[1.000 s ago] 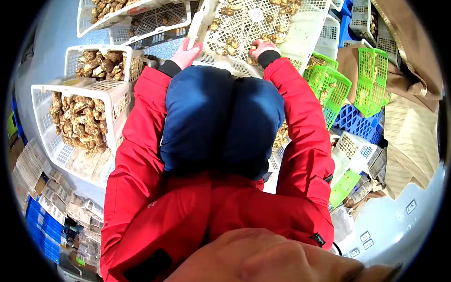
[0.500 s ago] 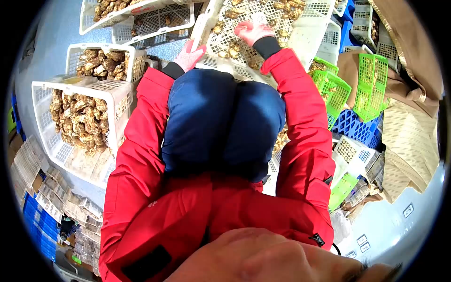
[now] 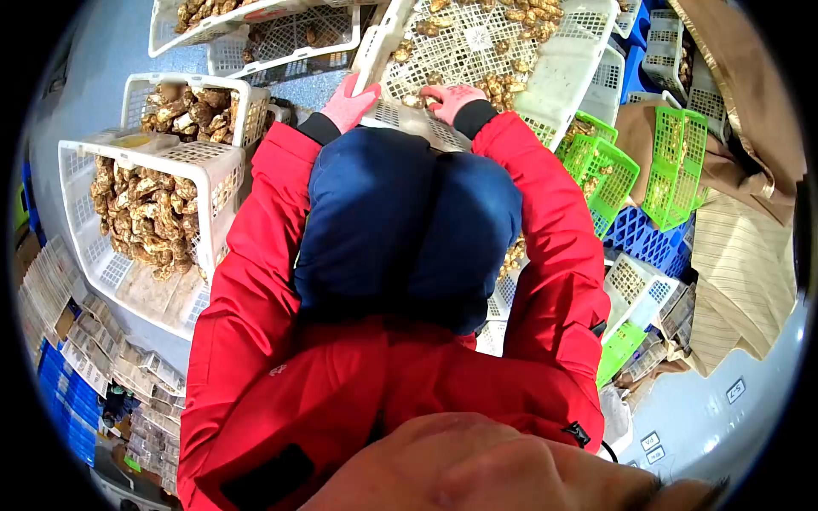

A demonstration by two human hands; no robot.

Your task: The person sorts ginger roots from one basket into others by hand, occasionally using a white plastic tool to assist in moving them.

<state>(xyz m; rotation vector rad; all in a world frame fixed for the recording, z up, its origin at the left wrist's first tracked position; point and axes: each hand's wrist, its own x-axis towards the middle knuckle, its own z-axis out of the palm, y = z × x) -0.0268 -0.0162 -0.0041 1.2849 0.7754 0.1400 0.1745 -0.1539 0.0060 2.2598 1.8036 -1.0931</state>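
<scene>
In front of my knees lies a white plastic crate [image 3: 573, 72] with a lattice bottom, holding scattered brown-and-cream mushrooms [image 3: 535, 19]. My right hand [image 3: 460, 100], in a pink-and-white glove, is low inside the crate near its close edge. Its fingers curl onto a small mushroom [image 3: 414, 100], partly hidden by the fingertips. My left hand [image 3: 348, 107], in a matching glove, is beside the crate's near left corner. Its thumb and fingers are apart, and nothing shows between them.
At left stand white crates [image 3: 204, 162] heaped with mushrooms [image 3: 145, 217]. Another white crate [image 3: 294, 53] lies beyond my left hand. Green baskets [image 3: 615, 175] and a blue crate [image 3: 652, 234] are at right, near brown cloth [image 3: 737, 272]. Printed sheets [image 3: 111, 341] are stacked at lower left.
My right hand has drawn back from the crate's middle to its near edge, its fingers now on a mushroom. My left hand has shifted slightly right, off the crate's side, with its fingers spread.
</scene>
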